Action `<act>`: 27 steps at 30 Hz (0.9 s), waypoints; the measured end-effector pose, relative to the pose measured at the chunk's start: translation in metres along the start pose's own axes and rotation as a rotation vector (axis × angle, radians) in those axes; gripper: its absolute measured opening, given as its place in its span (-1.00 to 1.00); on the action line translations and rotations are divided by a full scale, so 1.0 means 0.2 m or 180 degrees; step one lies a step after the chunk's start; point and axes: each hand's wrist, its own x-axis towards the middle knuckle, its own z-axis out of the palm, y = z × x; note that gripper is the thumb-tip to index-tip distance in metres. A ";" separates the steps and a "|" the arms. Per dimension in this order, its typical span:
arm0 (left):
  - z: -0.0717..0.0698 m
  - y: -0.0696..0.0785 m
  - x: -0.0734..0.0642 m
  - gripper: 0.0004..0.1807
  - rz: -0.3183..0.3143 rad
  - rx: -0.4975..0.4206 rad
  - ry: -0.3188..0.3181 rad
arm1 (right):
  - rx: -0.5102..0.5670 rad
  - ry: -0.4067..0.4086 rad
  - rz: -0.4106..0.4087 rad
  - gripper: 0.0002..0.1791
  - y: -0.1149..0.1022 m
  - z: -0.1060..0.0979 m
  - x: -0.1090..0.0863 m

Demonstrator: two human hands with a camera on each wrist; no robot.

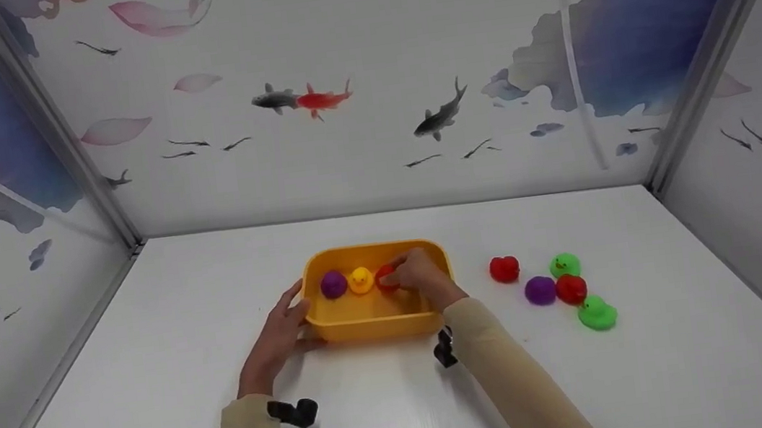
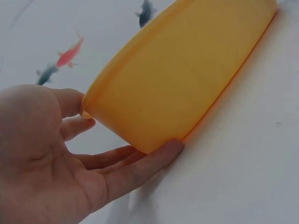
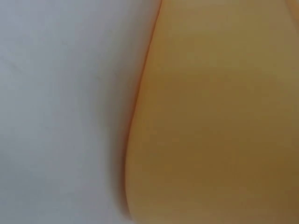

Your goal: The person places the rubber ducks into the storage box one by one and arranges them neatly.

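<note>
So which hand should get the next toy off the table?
Probably the right hand: once free of the red toy in the yellow tray, it's nearer the loose toys lying right of the tray. The left hand holds the tray's opposite end.

Your left hand (image 1: 281, 331) grips the left end of a smooth orange-yellow tub (image 1: 380, 329), open-topped, round-cornered and upright. Inside it, your right hand (image 1: 418, 276) holds a red toy (image 1: 383, 278), partly hidden by your fingers. Left of that sits a small yellow duck (image 1: 360, 281), then a rounded purple toy (image 1: 334, 284), in one row across the tub.
</note>
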 end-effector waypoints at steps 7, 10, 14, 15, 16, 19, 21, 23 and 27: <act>0.01 0.00 -0.01 -0.39 0.0070 -0.0067 -0.0063 | -0.0170 -0.0046 0.0017 -0.59 -0.04 -0.05 -0.04; 0.01 0.00 0.00 -0.39 0.0009 -0.0023 -0.0029 | -0.0377 -0.0081 -0.0175 -0.55 -0.08 -0.10 -0.08; 0.00 0.01 0.00 -0.38 -0.0033 0.0013 -0.0013 | -0.0444 -0.0198 -0.0467 -0.51 -0.12 -0.16 -0.14; -0.01 0.01 -0.01 -0.38 -0.0030 0.0013 -0.0016 | -0.0437 -0.0219 -0.0527 -0.51 -0.13 -0.18 -0.15; -0.01 0.01 -0.01 -0.37 -0.0026 0.0014 -0.0026 | -0.0428 -0.0238 -0.0574 -0.51 -0.13 -0.19 -0.17; -0.01 0.01 -0.01 -0.37 -0.0001 0.0011 -0.0039 | -0.0431 -0.0272 -0.0727 -0.52 -0.12 -0.23 -0.21; -0.01 0.01 -0.01 -0.37 -0.0008 0.0022 -0.0027 | -0.0409 -0.0262 -0.0809 -0.55 -0.11 -0.26 -0.24; 0.00 0.01 -0.01 -0.37 -0.0010 0.0046 -0.0017 | -0.0384 -0.0247 -0.0876 -0.59 -0.09 -0.30 -0.26; 0.00 0.01 0.00 -0.36 -0.0026 0.0103 -0.0002 | -0.0270 -0.0197 -0.0979 -0.62 -0.05 -0.40 -0.30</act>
